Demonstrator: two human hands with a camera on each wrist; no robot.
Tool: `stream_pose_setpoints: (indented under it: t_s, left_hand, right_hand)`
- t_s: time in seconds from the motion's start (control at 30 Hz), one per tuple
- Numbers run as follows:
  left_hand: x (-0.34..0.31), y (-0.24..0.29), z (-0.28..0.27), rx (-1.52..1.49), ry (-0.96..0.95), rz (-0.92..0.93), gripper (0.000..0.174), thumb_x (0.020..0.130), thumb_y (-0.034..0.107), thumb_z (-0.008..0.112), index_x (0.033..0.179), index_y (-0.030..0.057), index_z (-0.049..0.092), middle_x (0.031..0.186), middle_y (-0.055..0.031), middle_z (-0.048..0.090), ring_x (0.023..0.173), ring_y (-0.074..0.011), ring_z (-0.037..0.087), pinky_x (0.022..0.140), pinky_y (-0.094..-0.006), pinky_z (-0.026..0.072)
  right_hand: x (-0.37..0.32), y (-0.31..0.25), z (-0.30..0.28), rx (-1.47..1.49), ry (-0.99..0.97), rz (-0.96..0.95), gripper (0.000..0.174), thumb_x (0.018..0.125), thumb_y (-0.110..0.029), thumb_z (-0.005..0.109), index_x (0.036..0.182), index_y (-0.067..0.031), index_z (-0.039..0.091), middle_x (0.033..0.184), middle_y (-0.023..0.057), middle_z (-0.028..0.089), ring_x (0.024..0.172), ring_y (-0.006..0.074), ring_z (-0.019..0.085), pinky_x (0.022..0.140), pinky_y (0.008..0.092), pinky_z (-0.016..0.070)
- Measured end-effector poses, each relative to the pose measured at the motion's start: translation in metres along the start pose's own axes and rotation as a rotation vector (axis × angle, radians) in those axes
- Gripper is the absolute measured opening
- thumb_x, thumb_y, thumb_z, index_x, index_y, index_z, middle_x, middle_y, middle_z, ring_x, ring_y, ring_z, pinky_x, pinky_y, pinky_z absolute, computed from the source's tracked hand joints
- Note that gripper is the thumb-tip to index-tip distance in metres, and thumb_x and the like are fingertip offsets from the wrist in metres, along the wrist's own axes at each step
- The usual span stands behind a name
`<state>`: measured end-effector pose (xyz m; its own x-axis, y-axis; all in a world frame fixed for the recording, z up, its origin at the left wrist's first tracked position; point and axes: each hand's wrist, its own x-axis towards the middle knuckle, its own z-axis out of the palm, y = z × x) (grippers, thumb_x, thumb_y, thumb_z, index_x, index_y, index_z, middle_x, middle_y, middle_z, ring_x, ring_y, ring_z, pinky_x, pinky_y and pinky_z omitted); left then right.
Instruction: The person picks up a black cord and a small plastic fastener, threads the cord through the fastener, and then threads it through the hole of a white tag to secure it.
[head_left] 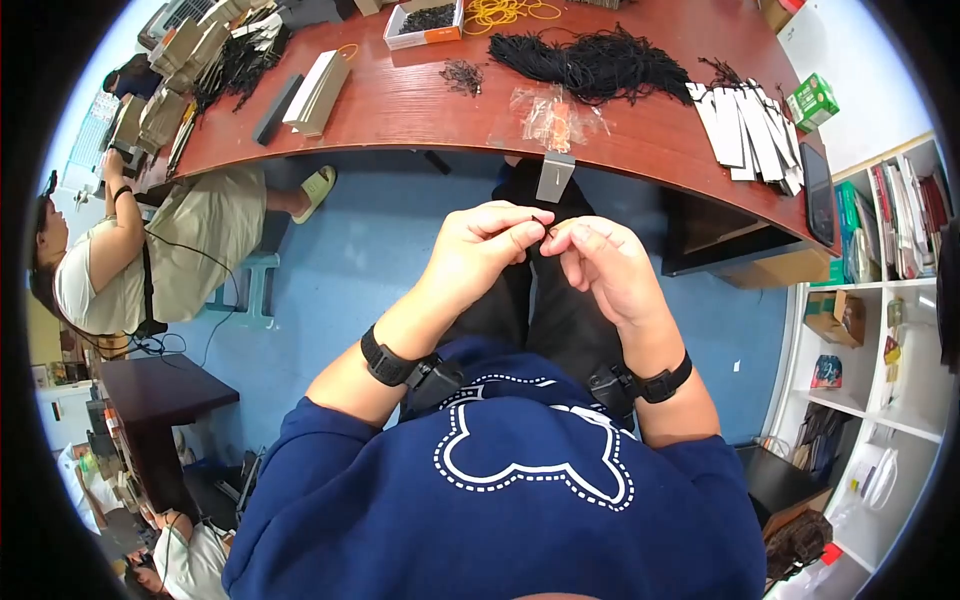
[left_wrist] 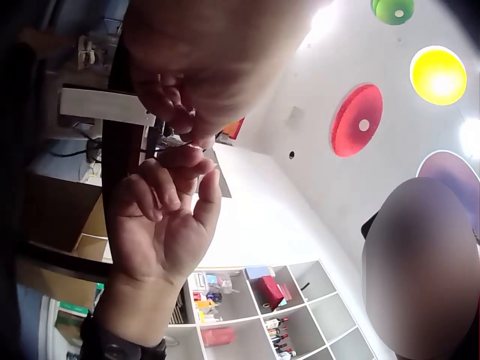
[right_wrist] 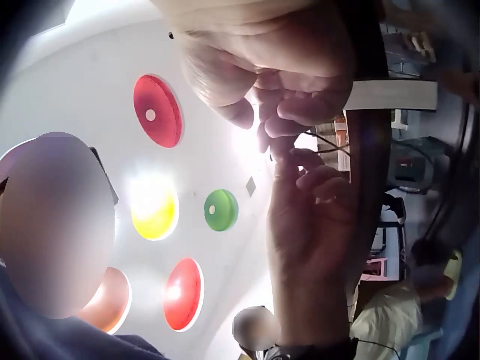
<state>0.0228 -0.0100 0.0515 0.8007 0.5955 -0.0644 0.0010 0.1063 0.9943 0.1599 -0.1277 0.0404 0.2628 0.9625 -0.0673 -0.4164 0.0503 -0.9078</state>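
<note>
In the head view both hands meet above the lap, in front of the table edge. My left hand (head_left: 475, 255) pinches a thin black cord (head_left: 541, 224) between thumb and forefinger. The right hand (head_left: 610, 262) pinches it from the other side, fingertips close to the left ones. Fingers hide most of the cord; dark strands (right_wrist: 330, 142) show beside the fingertips in the right wrist view. Just beyond the hands, a narrow pale stack of card strips (head_left: 556, 178) juts over the table edge.
The red-brown table (head_left: 400, 110) bears a heap of black cords (head_left: 590, 68), white tags (head_left: 742, 130), a box of small black pieces (head_left: 425, 22) and a plastic bag (head_left: 552, 118). Another person (head_left: 130, 250) sits at left. Shelves (head_left: 880, 350) stand at right.
</note>
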Motion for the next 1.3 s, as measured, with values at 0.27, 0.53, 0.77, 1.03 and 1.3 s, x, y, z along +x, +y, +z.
stream_pose_setpoints:
  t_s: [0.27,0.53,0.77,1.03,1.3]
  left_hand:
    - [0.003,-0.007,0.001,-0.035,-0.025,0.068,0.012,0.083,0.006,0.063,0.093,0.0012,0.068,0.08,-0.0021,0.06,0.067,-0.0086,0.052,0.061,-0.0212,0.0426]
    - [0.005,-0.022,0.004,0.193,0.051,0.365,0.014,0.079,0.001,0.066,0.092,0.0033,0.07,0.079,-0.001,0.054,0.072,-0.0103,0.049,0.065,-0.0222,0.0402]
    - [0.016,-0.005,-0.002,0.053,0.04,0.148,0.025,0.09,0.012,0.055,0.112,0.0028,0.062,0.083,0.0008,0.052,0.068,-0.0057,0.048,0.06,-0.0191,0.0396]
    - [0.121,0.003,-0.118,1.172,0.393,0.465,0.019,0.082,0.016,0.063,0.095,0.0026,0.065,0.083,-0.0118,0.06,0.067,-0.0205,0.058,0.065,-0.0315,0.0472]
    - [0.143,0.009,-0.111,1.272,0.298,0.523,0.019,0.079,0.018,0.064,0.088,0.0016,0.063,0.08,-0.0145,0.058,0.073,-0.0289,0.058,0.068,-0.0359,0.0469]
  right_hand:
    - [-0.002,0.002,0.001,-0.121,0.075,-0.018,0.02,0.093,-0.02,0.05,0.095,-0.0029,0.059,0.081,0.0018,0.058,0.059,0.005,0.052,0.049,0.0166,0.0382]
    - [0.01,0.005,0.007,0.014,-0.02,0.049,0.014,0.093,-0.014,0.049,0.101,-0.0034,0.054,0.083,0.004,0.058,0.064,0.0103,0.056,0.055,0.0222,0.0452]
    - [0.011,0.006,0.003,0.02,0.113,0.048,0.008,0.09,-0.011,0.056,0.091,-0.0028,0.057,0.072,0.0012,0.056,0.059,0.0084,0.054,0.054,0.0207,0.0443]
    - [0.008,0.005,0.004,0.01,0.111,0.075,0.004,0.089,-0.01,0.056,0.088,-0.006,0.056,0.07,-0.0018,0.052,0.053,0.0028,0.044,0.048,0.0169,0.0359]
    - [0.007,0.01,0.006,0.027,0.066,0.116,0.005,0.089,-0.01,0.056,0.087,-0.0059,0.056,0.07,-0.0015,0.053,0.054,0.0028,0.044,0.048,0.0173,0.0357]
